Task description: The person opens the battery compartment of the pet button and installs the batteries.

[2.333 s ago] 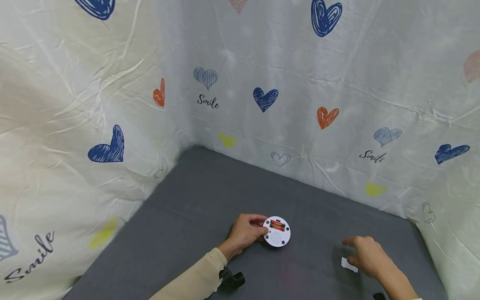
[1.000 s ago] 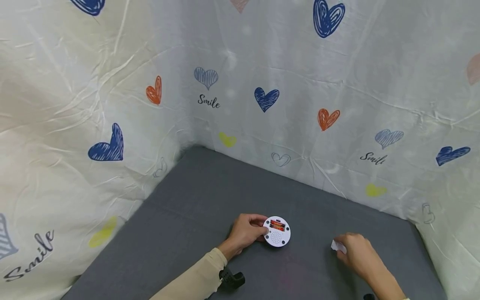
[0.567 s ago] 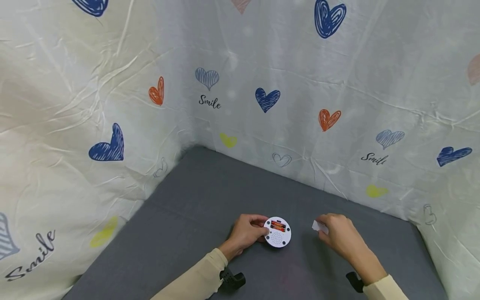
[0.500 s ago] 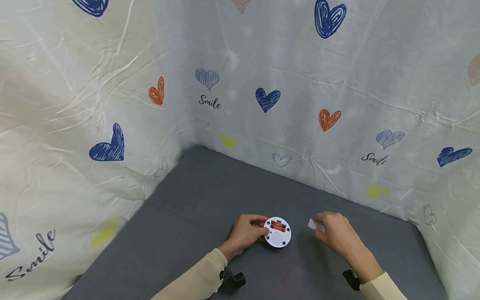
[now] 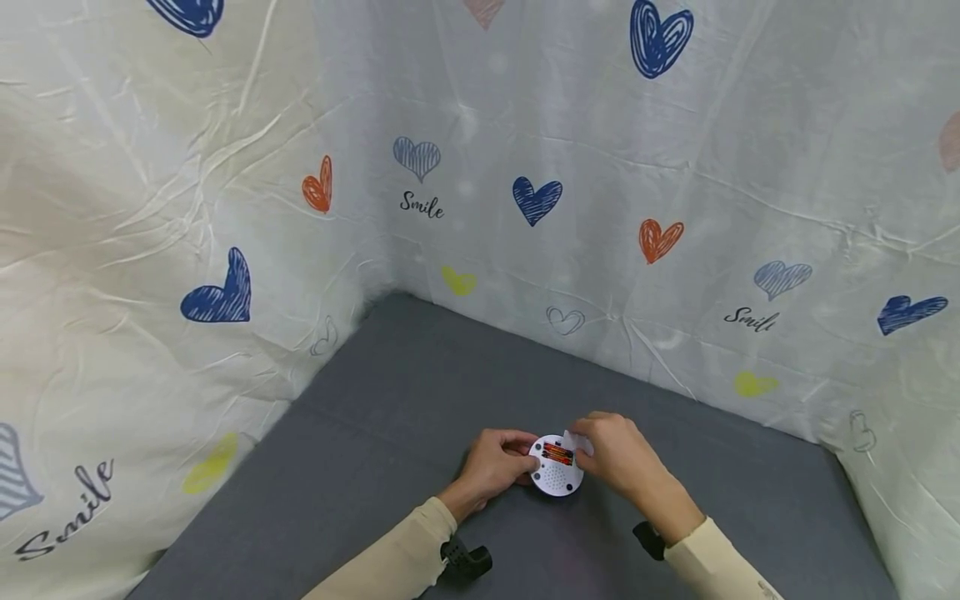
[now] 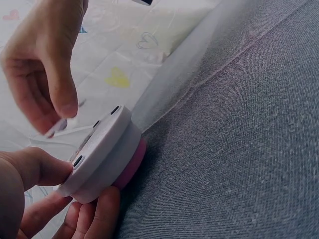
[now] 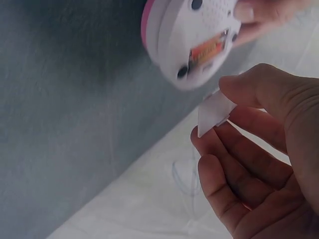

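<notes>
My left hand (image 5: 489, 463) grips a round white battery-powered device (image 5: 556, 481) by its edge, thumb on the flat underside. That face has dark round feet, a patch of small holes and an uncovered compartment holding orange-and-black batteries (image 7: 208, 50). In the left wrist view the device's body (image 6: 107, 157) is tilted, with a pink band (image 6: 131, 164) on the side toward the cloth. My right hand (image 5: 617, 454) pinches a small white battery cover (image 7: 215, 110) between thumb and fingers. The cover is close beside the compartment, overlapping the device's upper right edge in the head view.
Dark grey cloth (image 5: 420, 375) covers the tabletop. A pale curtain (image 5: 480, 125) printed with hearts and "Smile" stands around its back and sides. A black wrist strap (image 5: 467, 560) is on the left wrist, another black band (image 5: 649, 540) on the right.
My right hand has taken the white cover from the cloth on the right and carried it left to the device's edge. My left hand and the device have stayed almost still.
</notes>
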{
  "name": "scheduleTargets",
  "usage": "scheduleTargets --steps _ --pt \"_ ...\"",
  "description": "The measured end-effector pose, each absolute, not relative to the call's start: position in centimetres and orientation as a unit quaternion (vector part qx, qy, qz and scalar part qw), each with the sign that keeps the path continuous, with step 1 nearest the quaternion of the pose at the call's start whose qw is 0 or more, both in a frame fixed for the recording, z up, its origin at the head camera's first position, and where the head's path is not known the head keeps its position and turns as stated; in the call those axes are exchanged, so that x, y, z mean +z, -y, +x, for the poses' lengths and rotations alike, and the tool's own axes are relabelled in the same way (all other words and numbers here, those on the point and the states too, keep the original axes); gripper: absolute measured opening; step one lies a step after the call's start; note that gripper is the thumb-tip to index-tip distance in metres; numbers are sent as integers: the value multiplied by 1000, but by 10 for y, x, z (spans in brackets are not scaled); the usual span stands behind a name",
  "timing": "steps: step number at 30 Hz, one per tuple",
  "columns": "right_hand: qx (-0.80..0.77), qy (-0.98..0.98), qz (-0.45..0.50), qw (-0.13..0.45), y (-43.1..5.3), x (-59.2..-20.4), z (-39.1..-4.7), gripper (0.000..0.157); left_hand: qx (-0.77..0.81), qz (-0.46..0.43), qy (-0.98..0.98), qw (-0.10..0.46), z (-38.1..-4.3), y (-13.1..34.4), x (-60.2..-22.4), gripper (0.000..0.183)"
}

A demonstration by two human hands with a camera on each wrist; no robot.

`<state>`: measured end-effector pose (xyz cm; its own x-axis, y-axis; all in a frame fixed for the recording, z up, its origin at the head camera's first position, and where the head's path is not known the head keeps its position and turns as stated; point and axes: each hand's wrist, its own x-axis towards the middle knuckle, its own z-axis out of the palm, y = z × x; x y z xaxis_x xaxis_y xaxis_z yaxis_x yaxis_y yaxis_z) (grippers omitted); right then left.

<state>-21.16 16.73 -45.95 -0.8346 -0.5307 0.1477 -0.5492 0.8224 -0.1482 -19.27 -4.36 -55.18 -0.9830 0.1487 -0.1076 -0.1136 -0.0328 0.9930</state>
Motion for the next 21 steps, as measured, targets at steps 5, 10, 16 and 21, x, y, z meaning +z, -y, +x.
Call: scheduleTargets --steps 5,10,16,21 --pt "97 950 294 46 -156 -469 -212 21 725 17 -683 87 -193 43 -553 33" --pt "92 946 307 51 -150 -475 -213 21 720 14 -689 85 -193 43 -553 32" --pt "86 941 322 57 -147 -479 -213 20 716 18 -693 82 -193 44 -555 32" --pt "88 943 317 49 -145 -479 -213 20 712 17 -696 86 -192 45 -554 32"
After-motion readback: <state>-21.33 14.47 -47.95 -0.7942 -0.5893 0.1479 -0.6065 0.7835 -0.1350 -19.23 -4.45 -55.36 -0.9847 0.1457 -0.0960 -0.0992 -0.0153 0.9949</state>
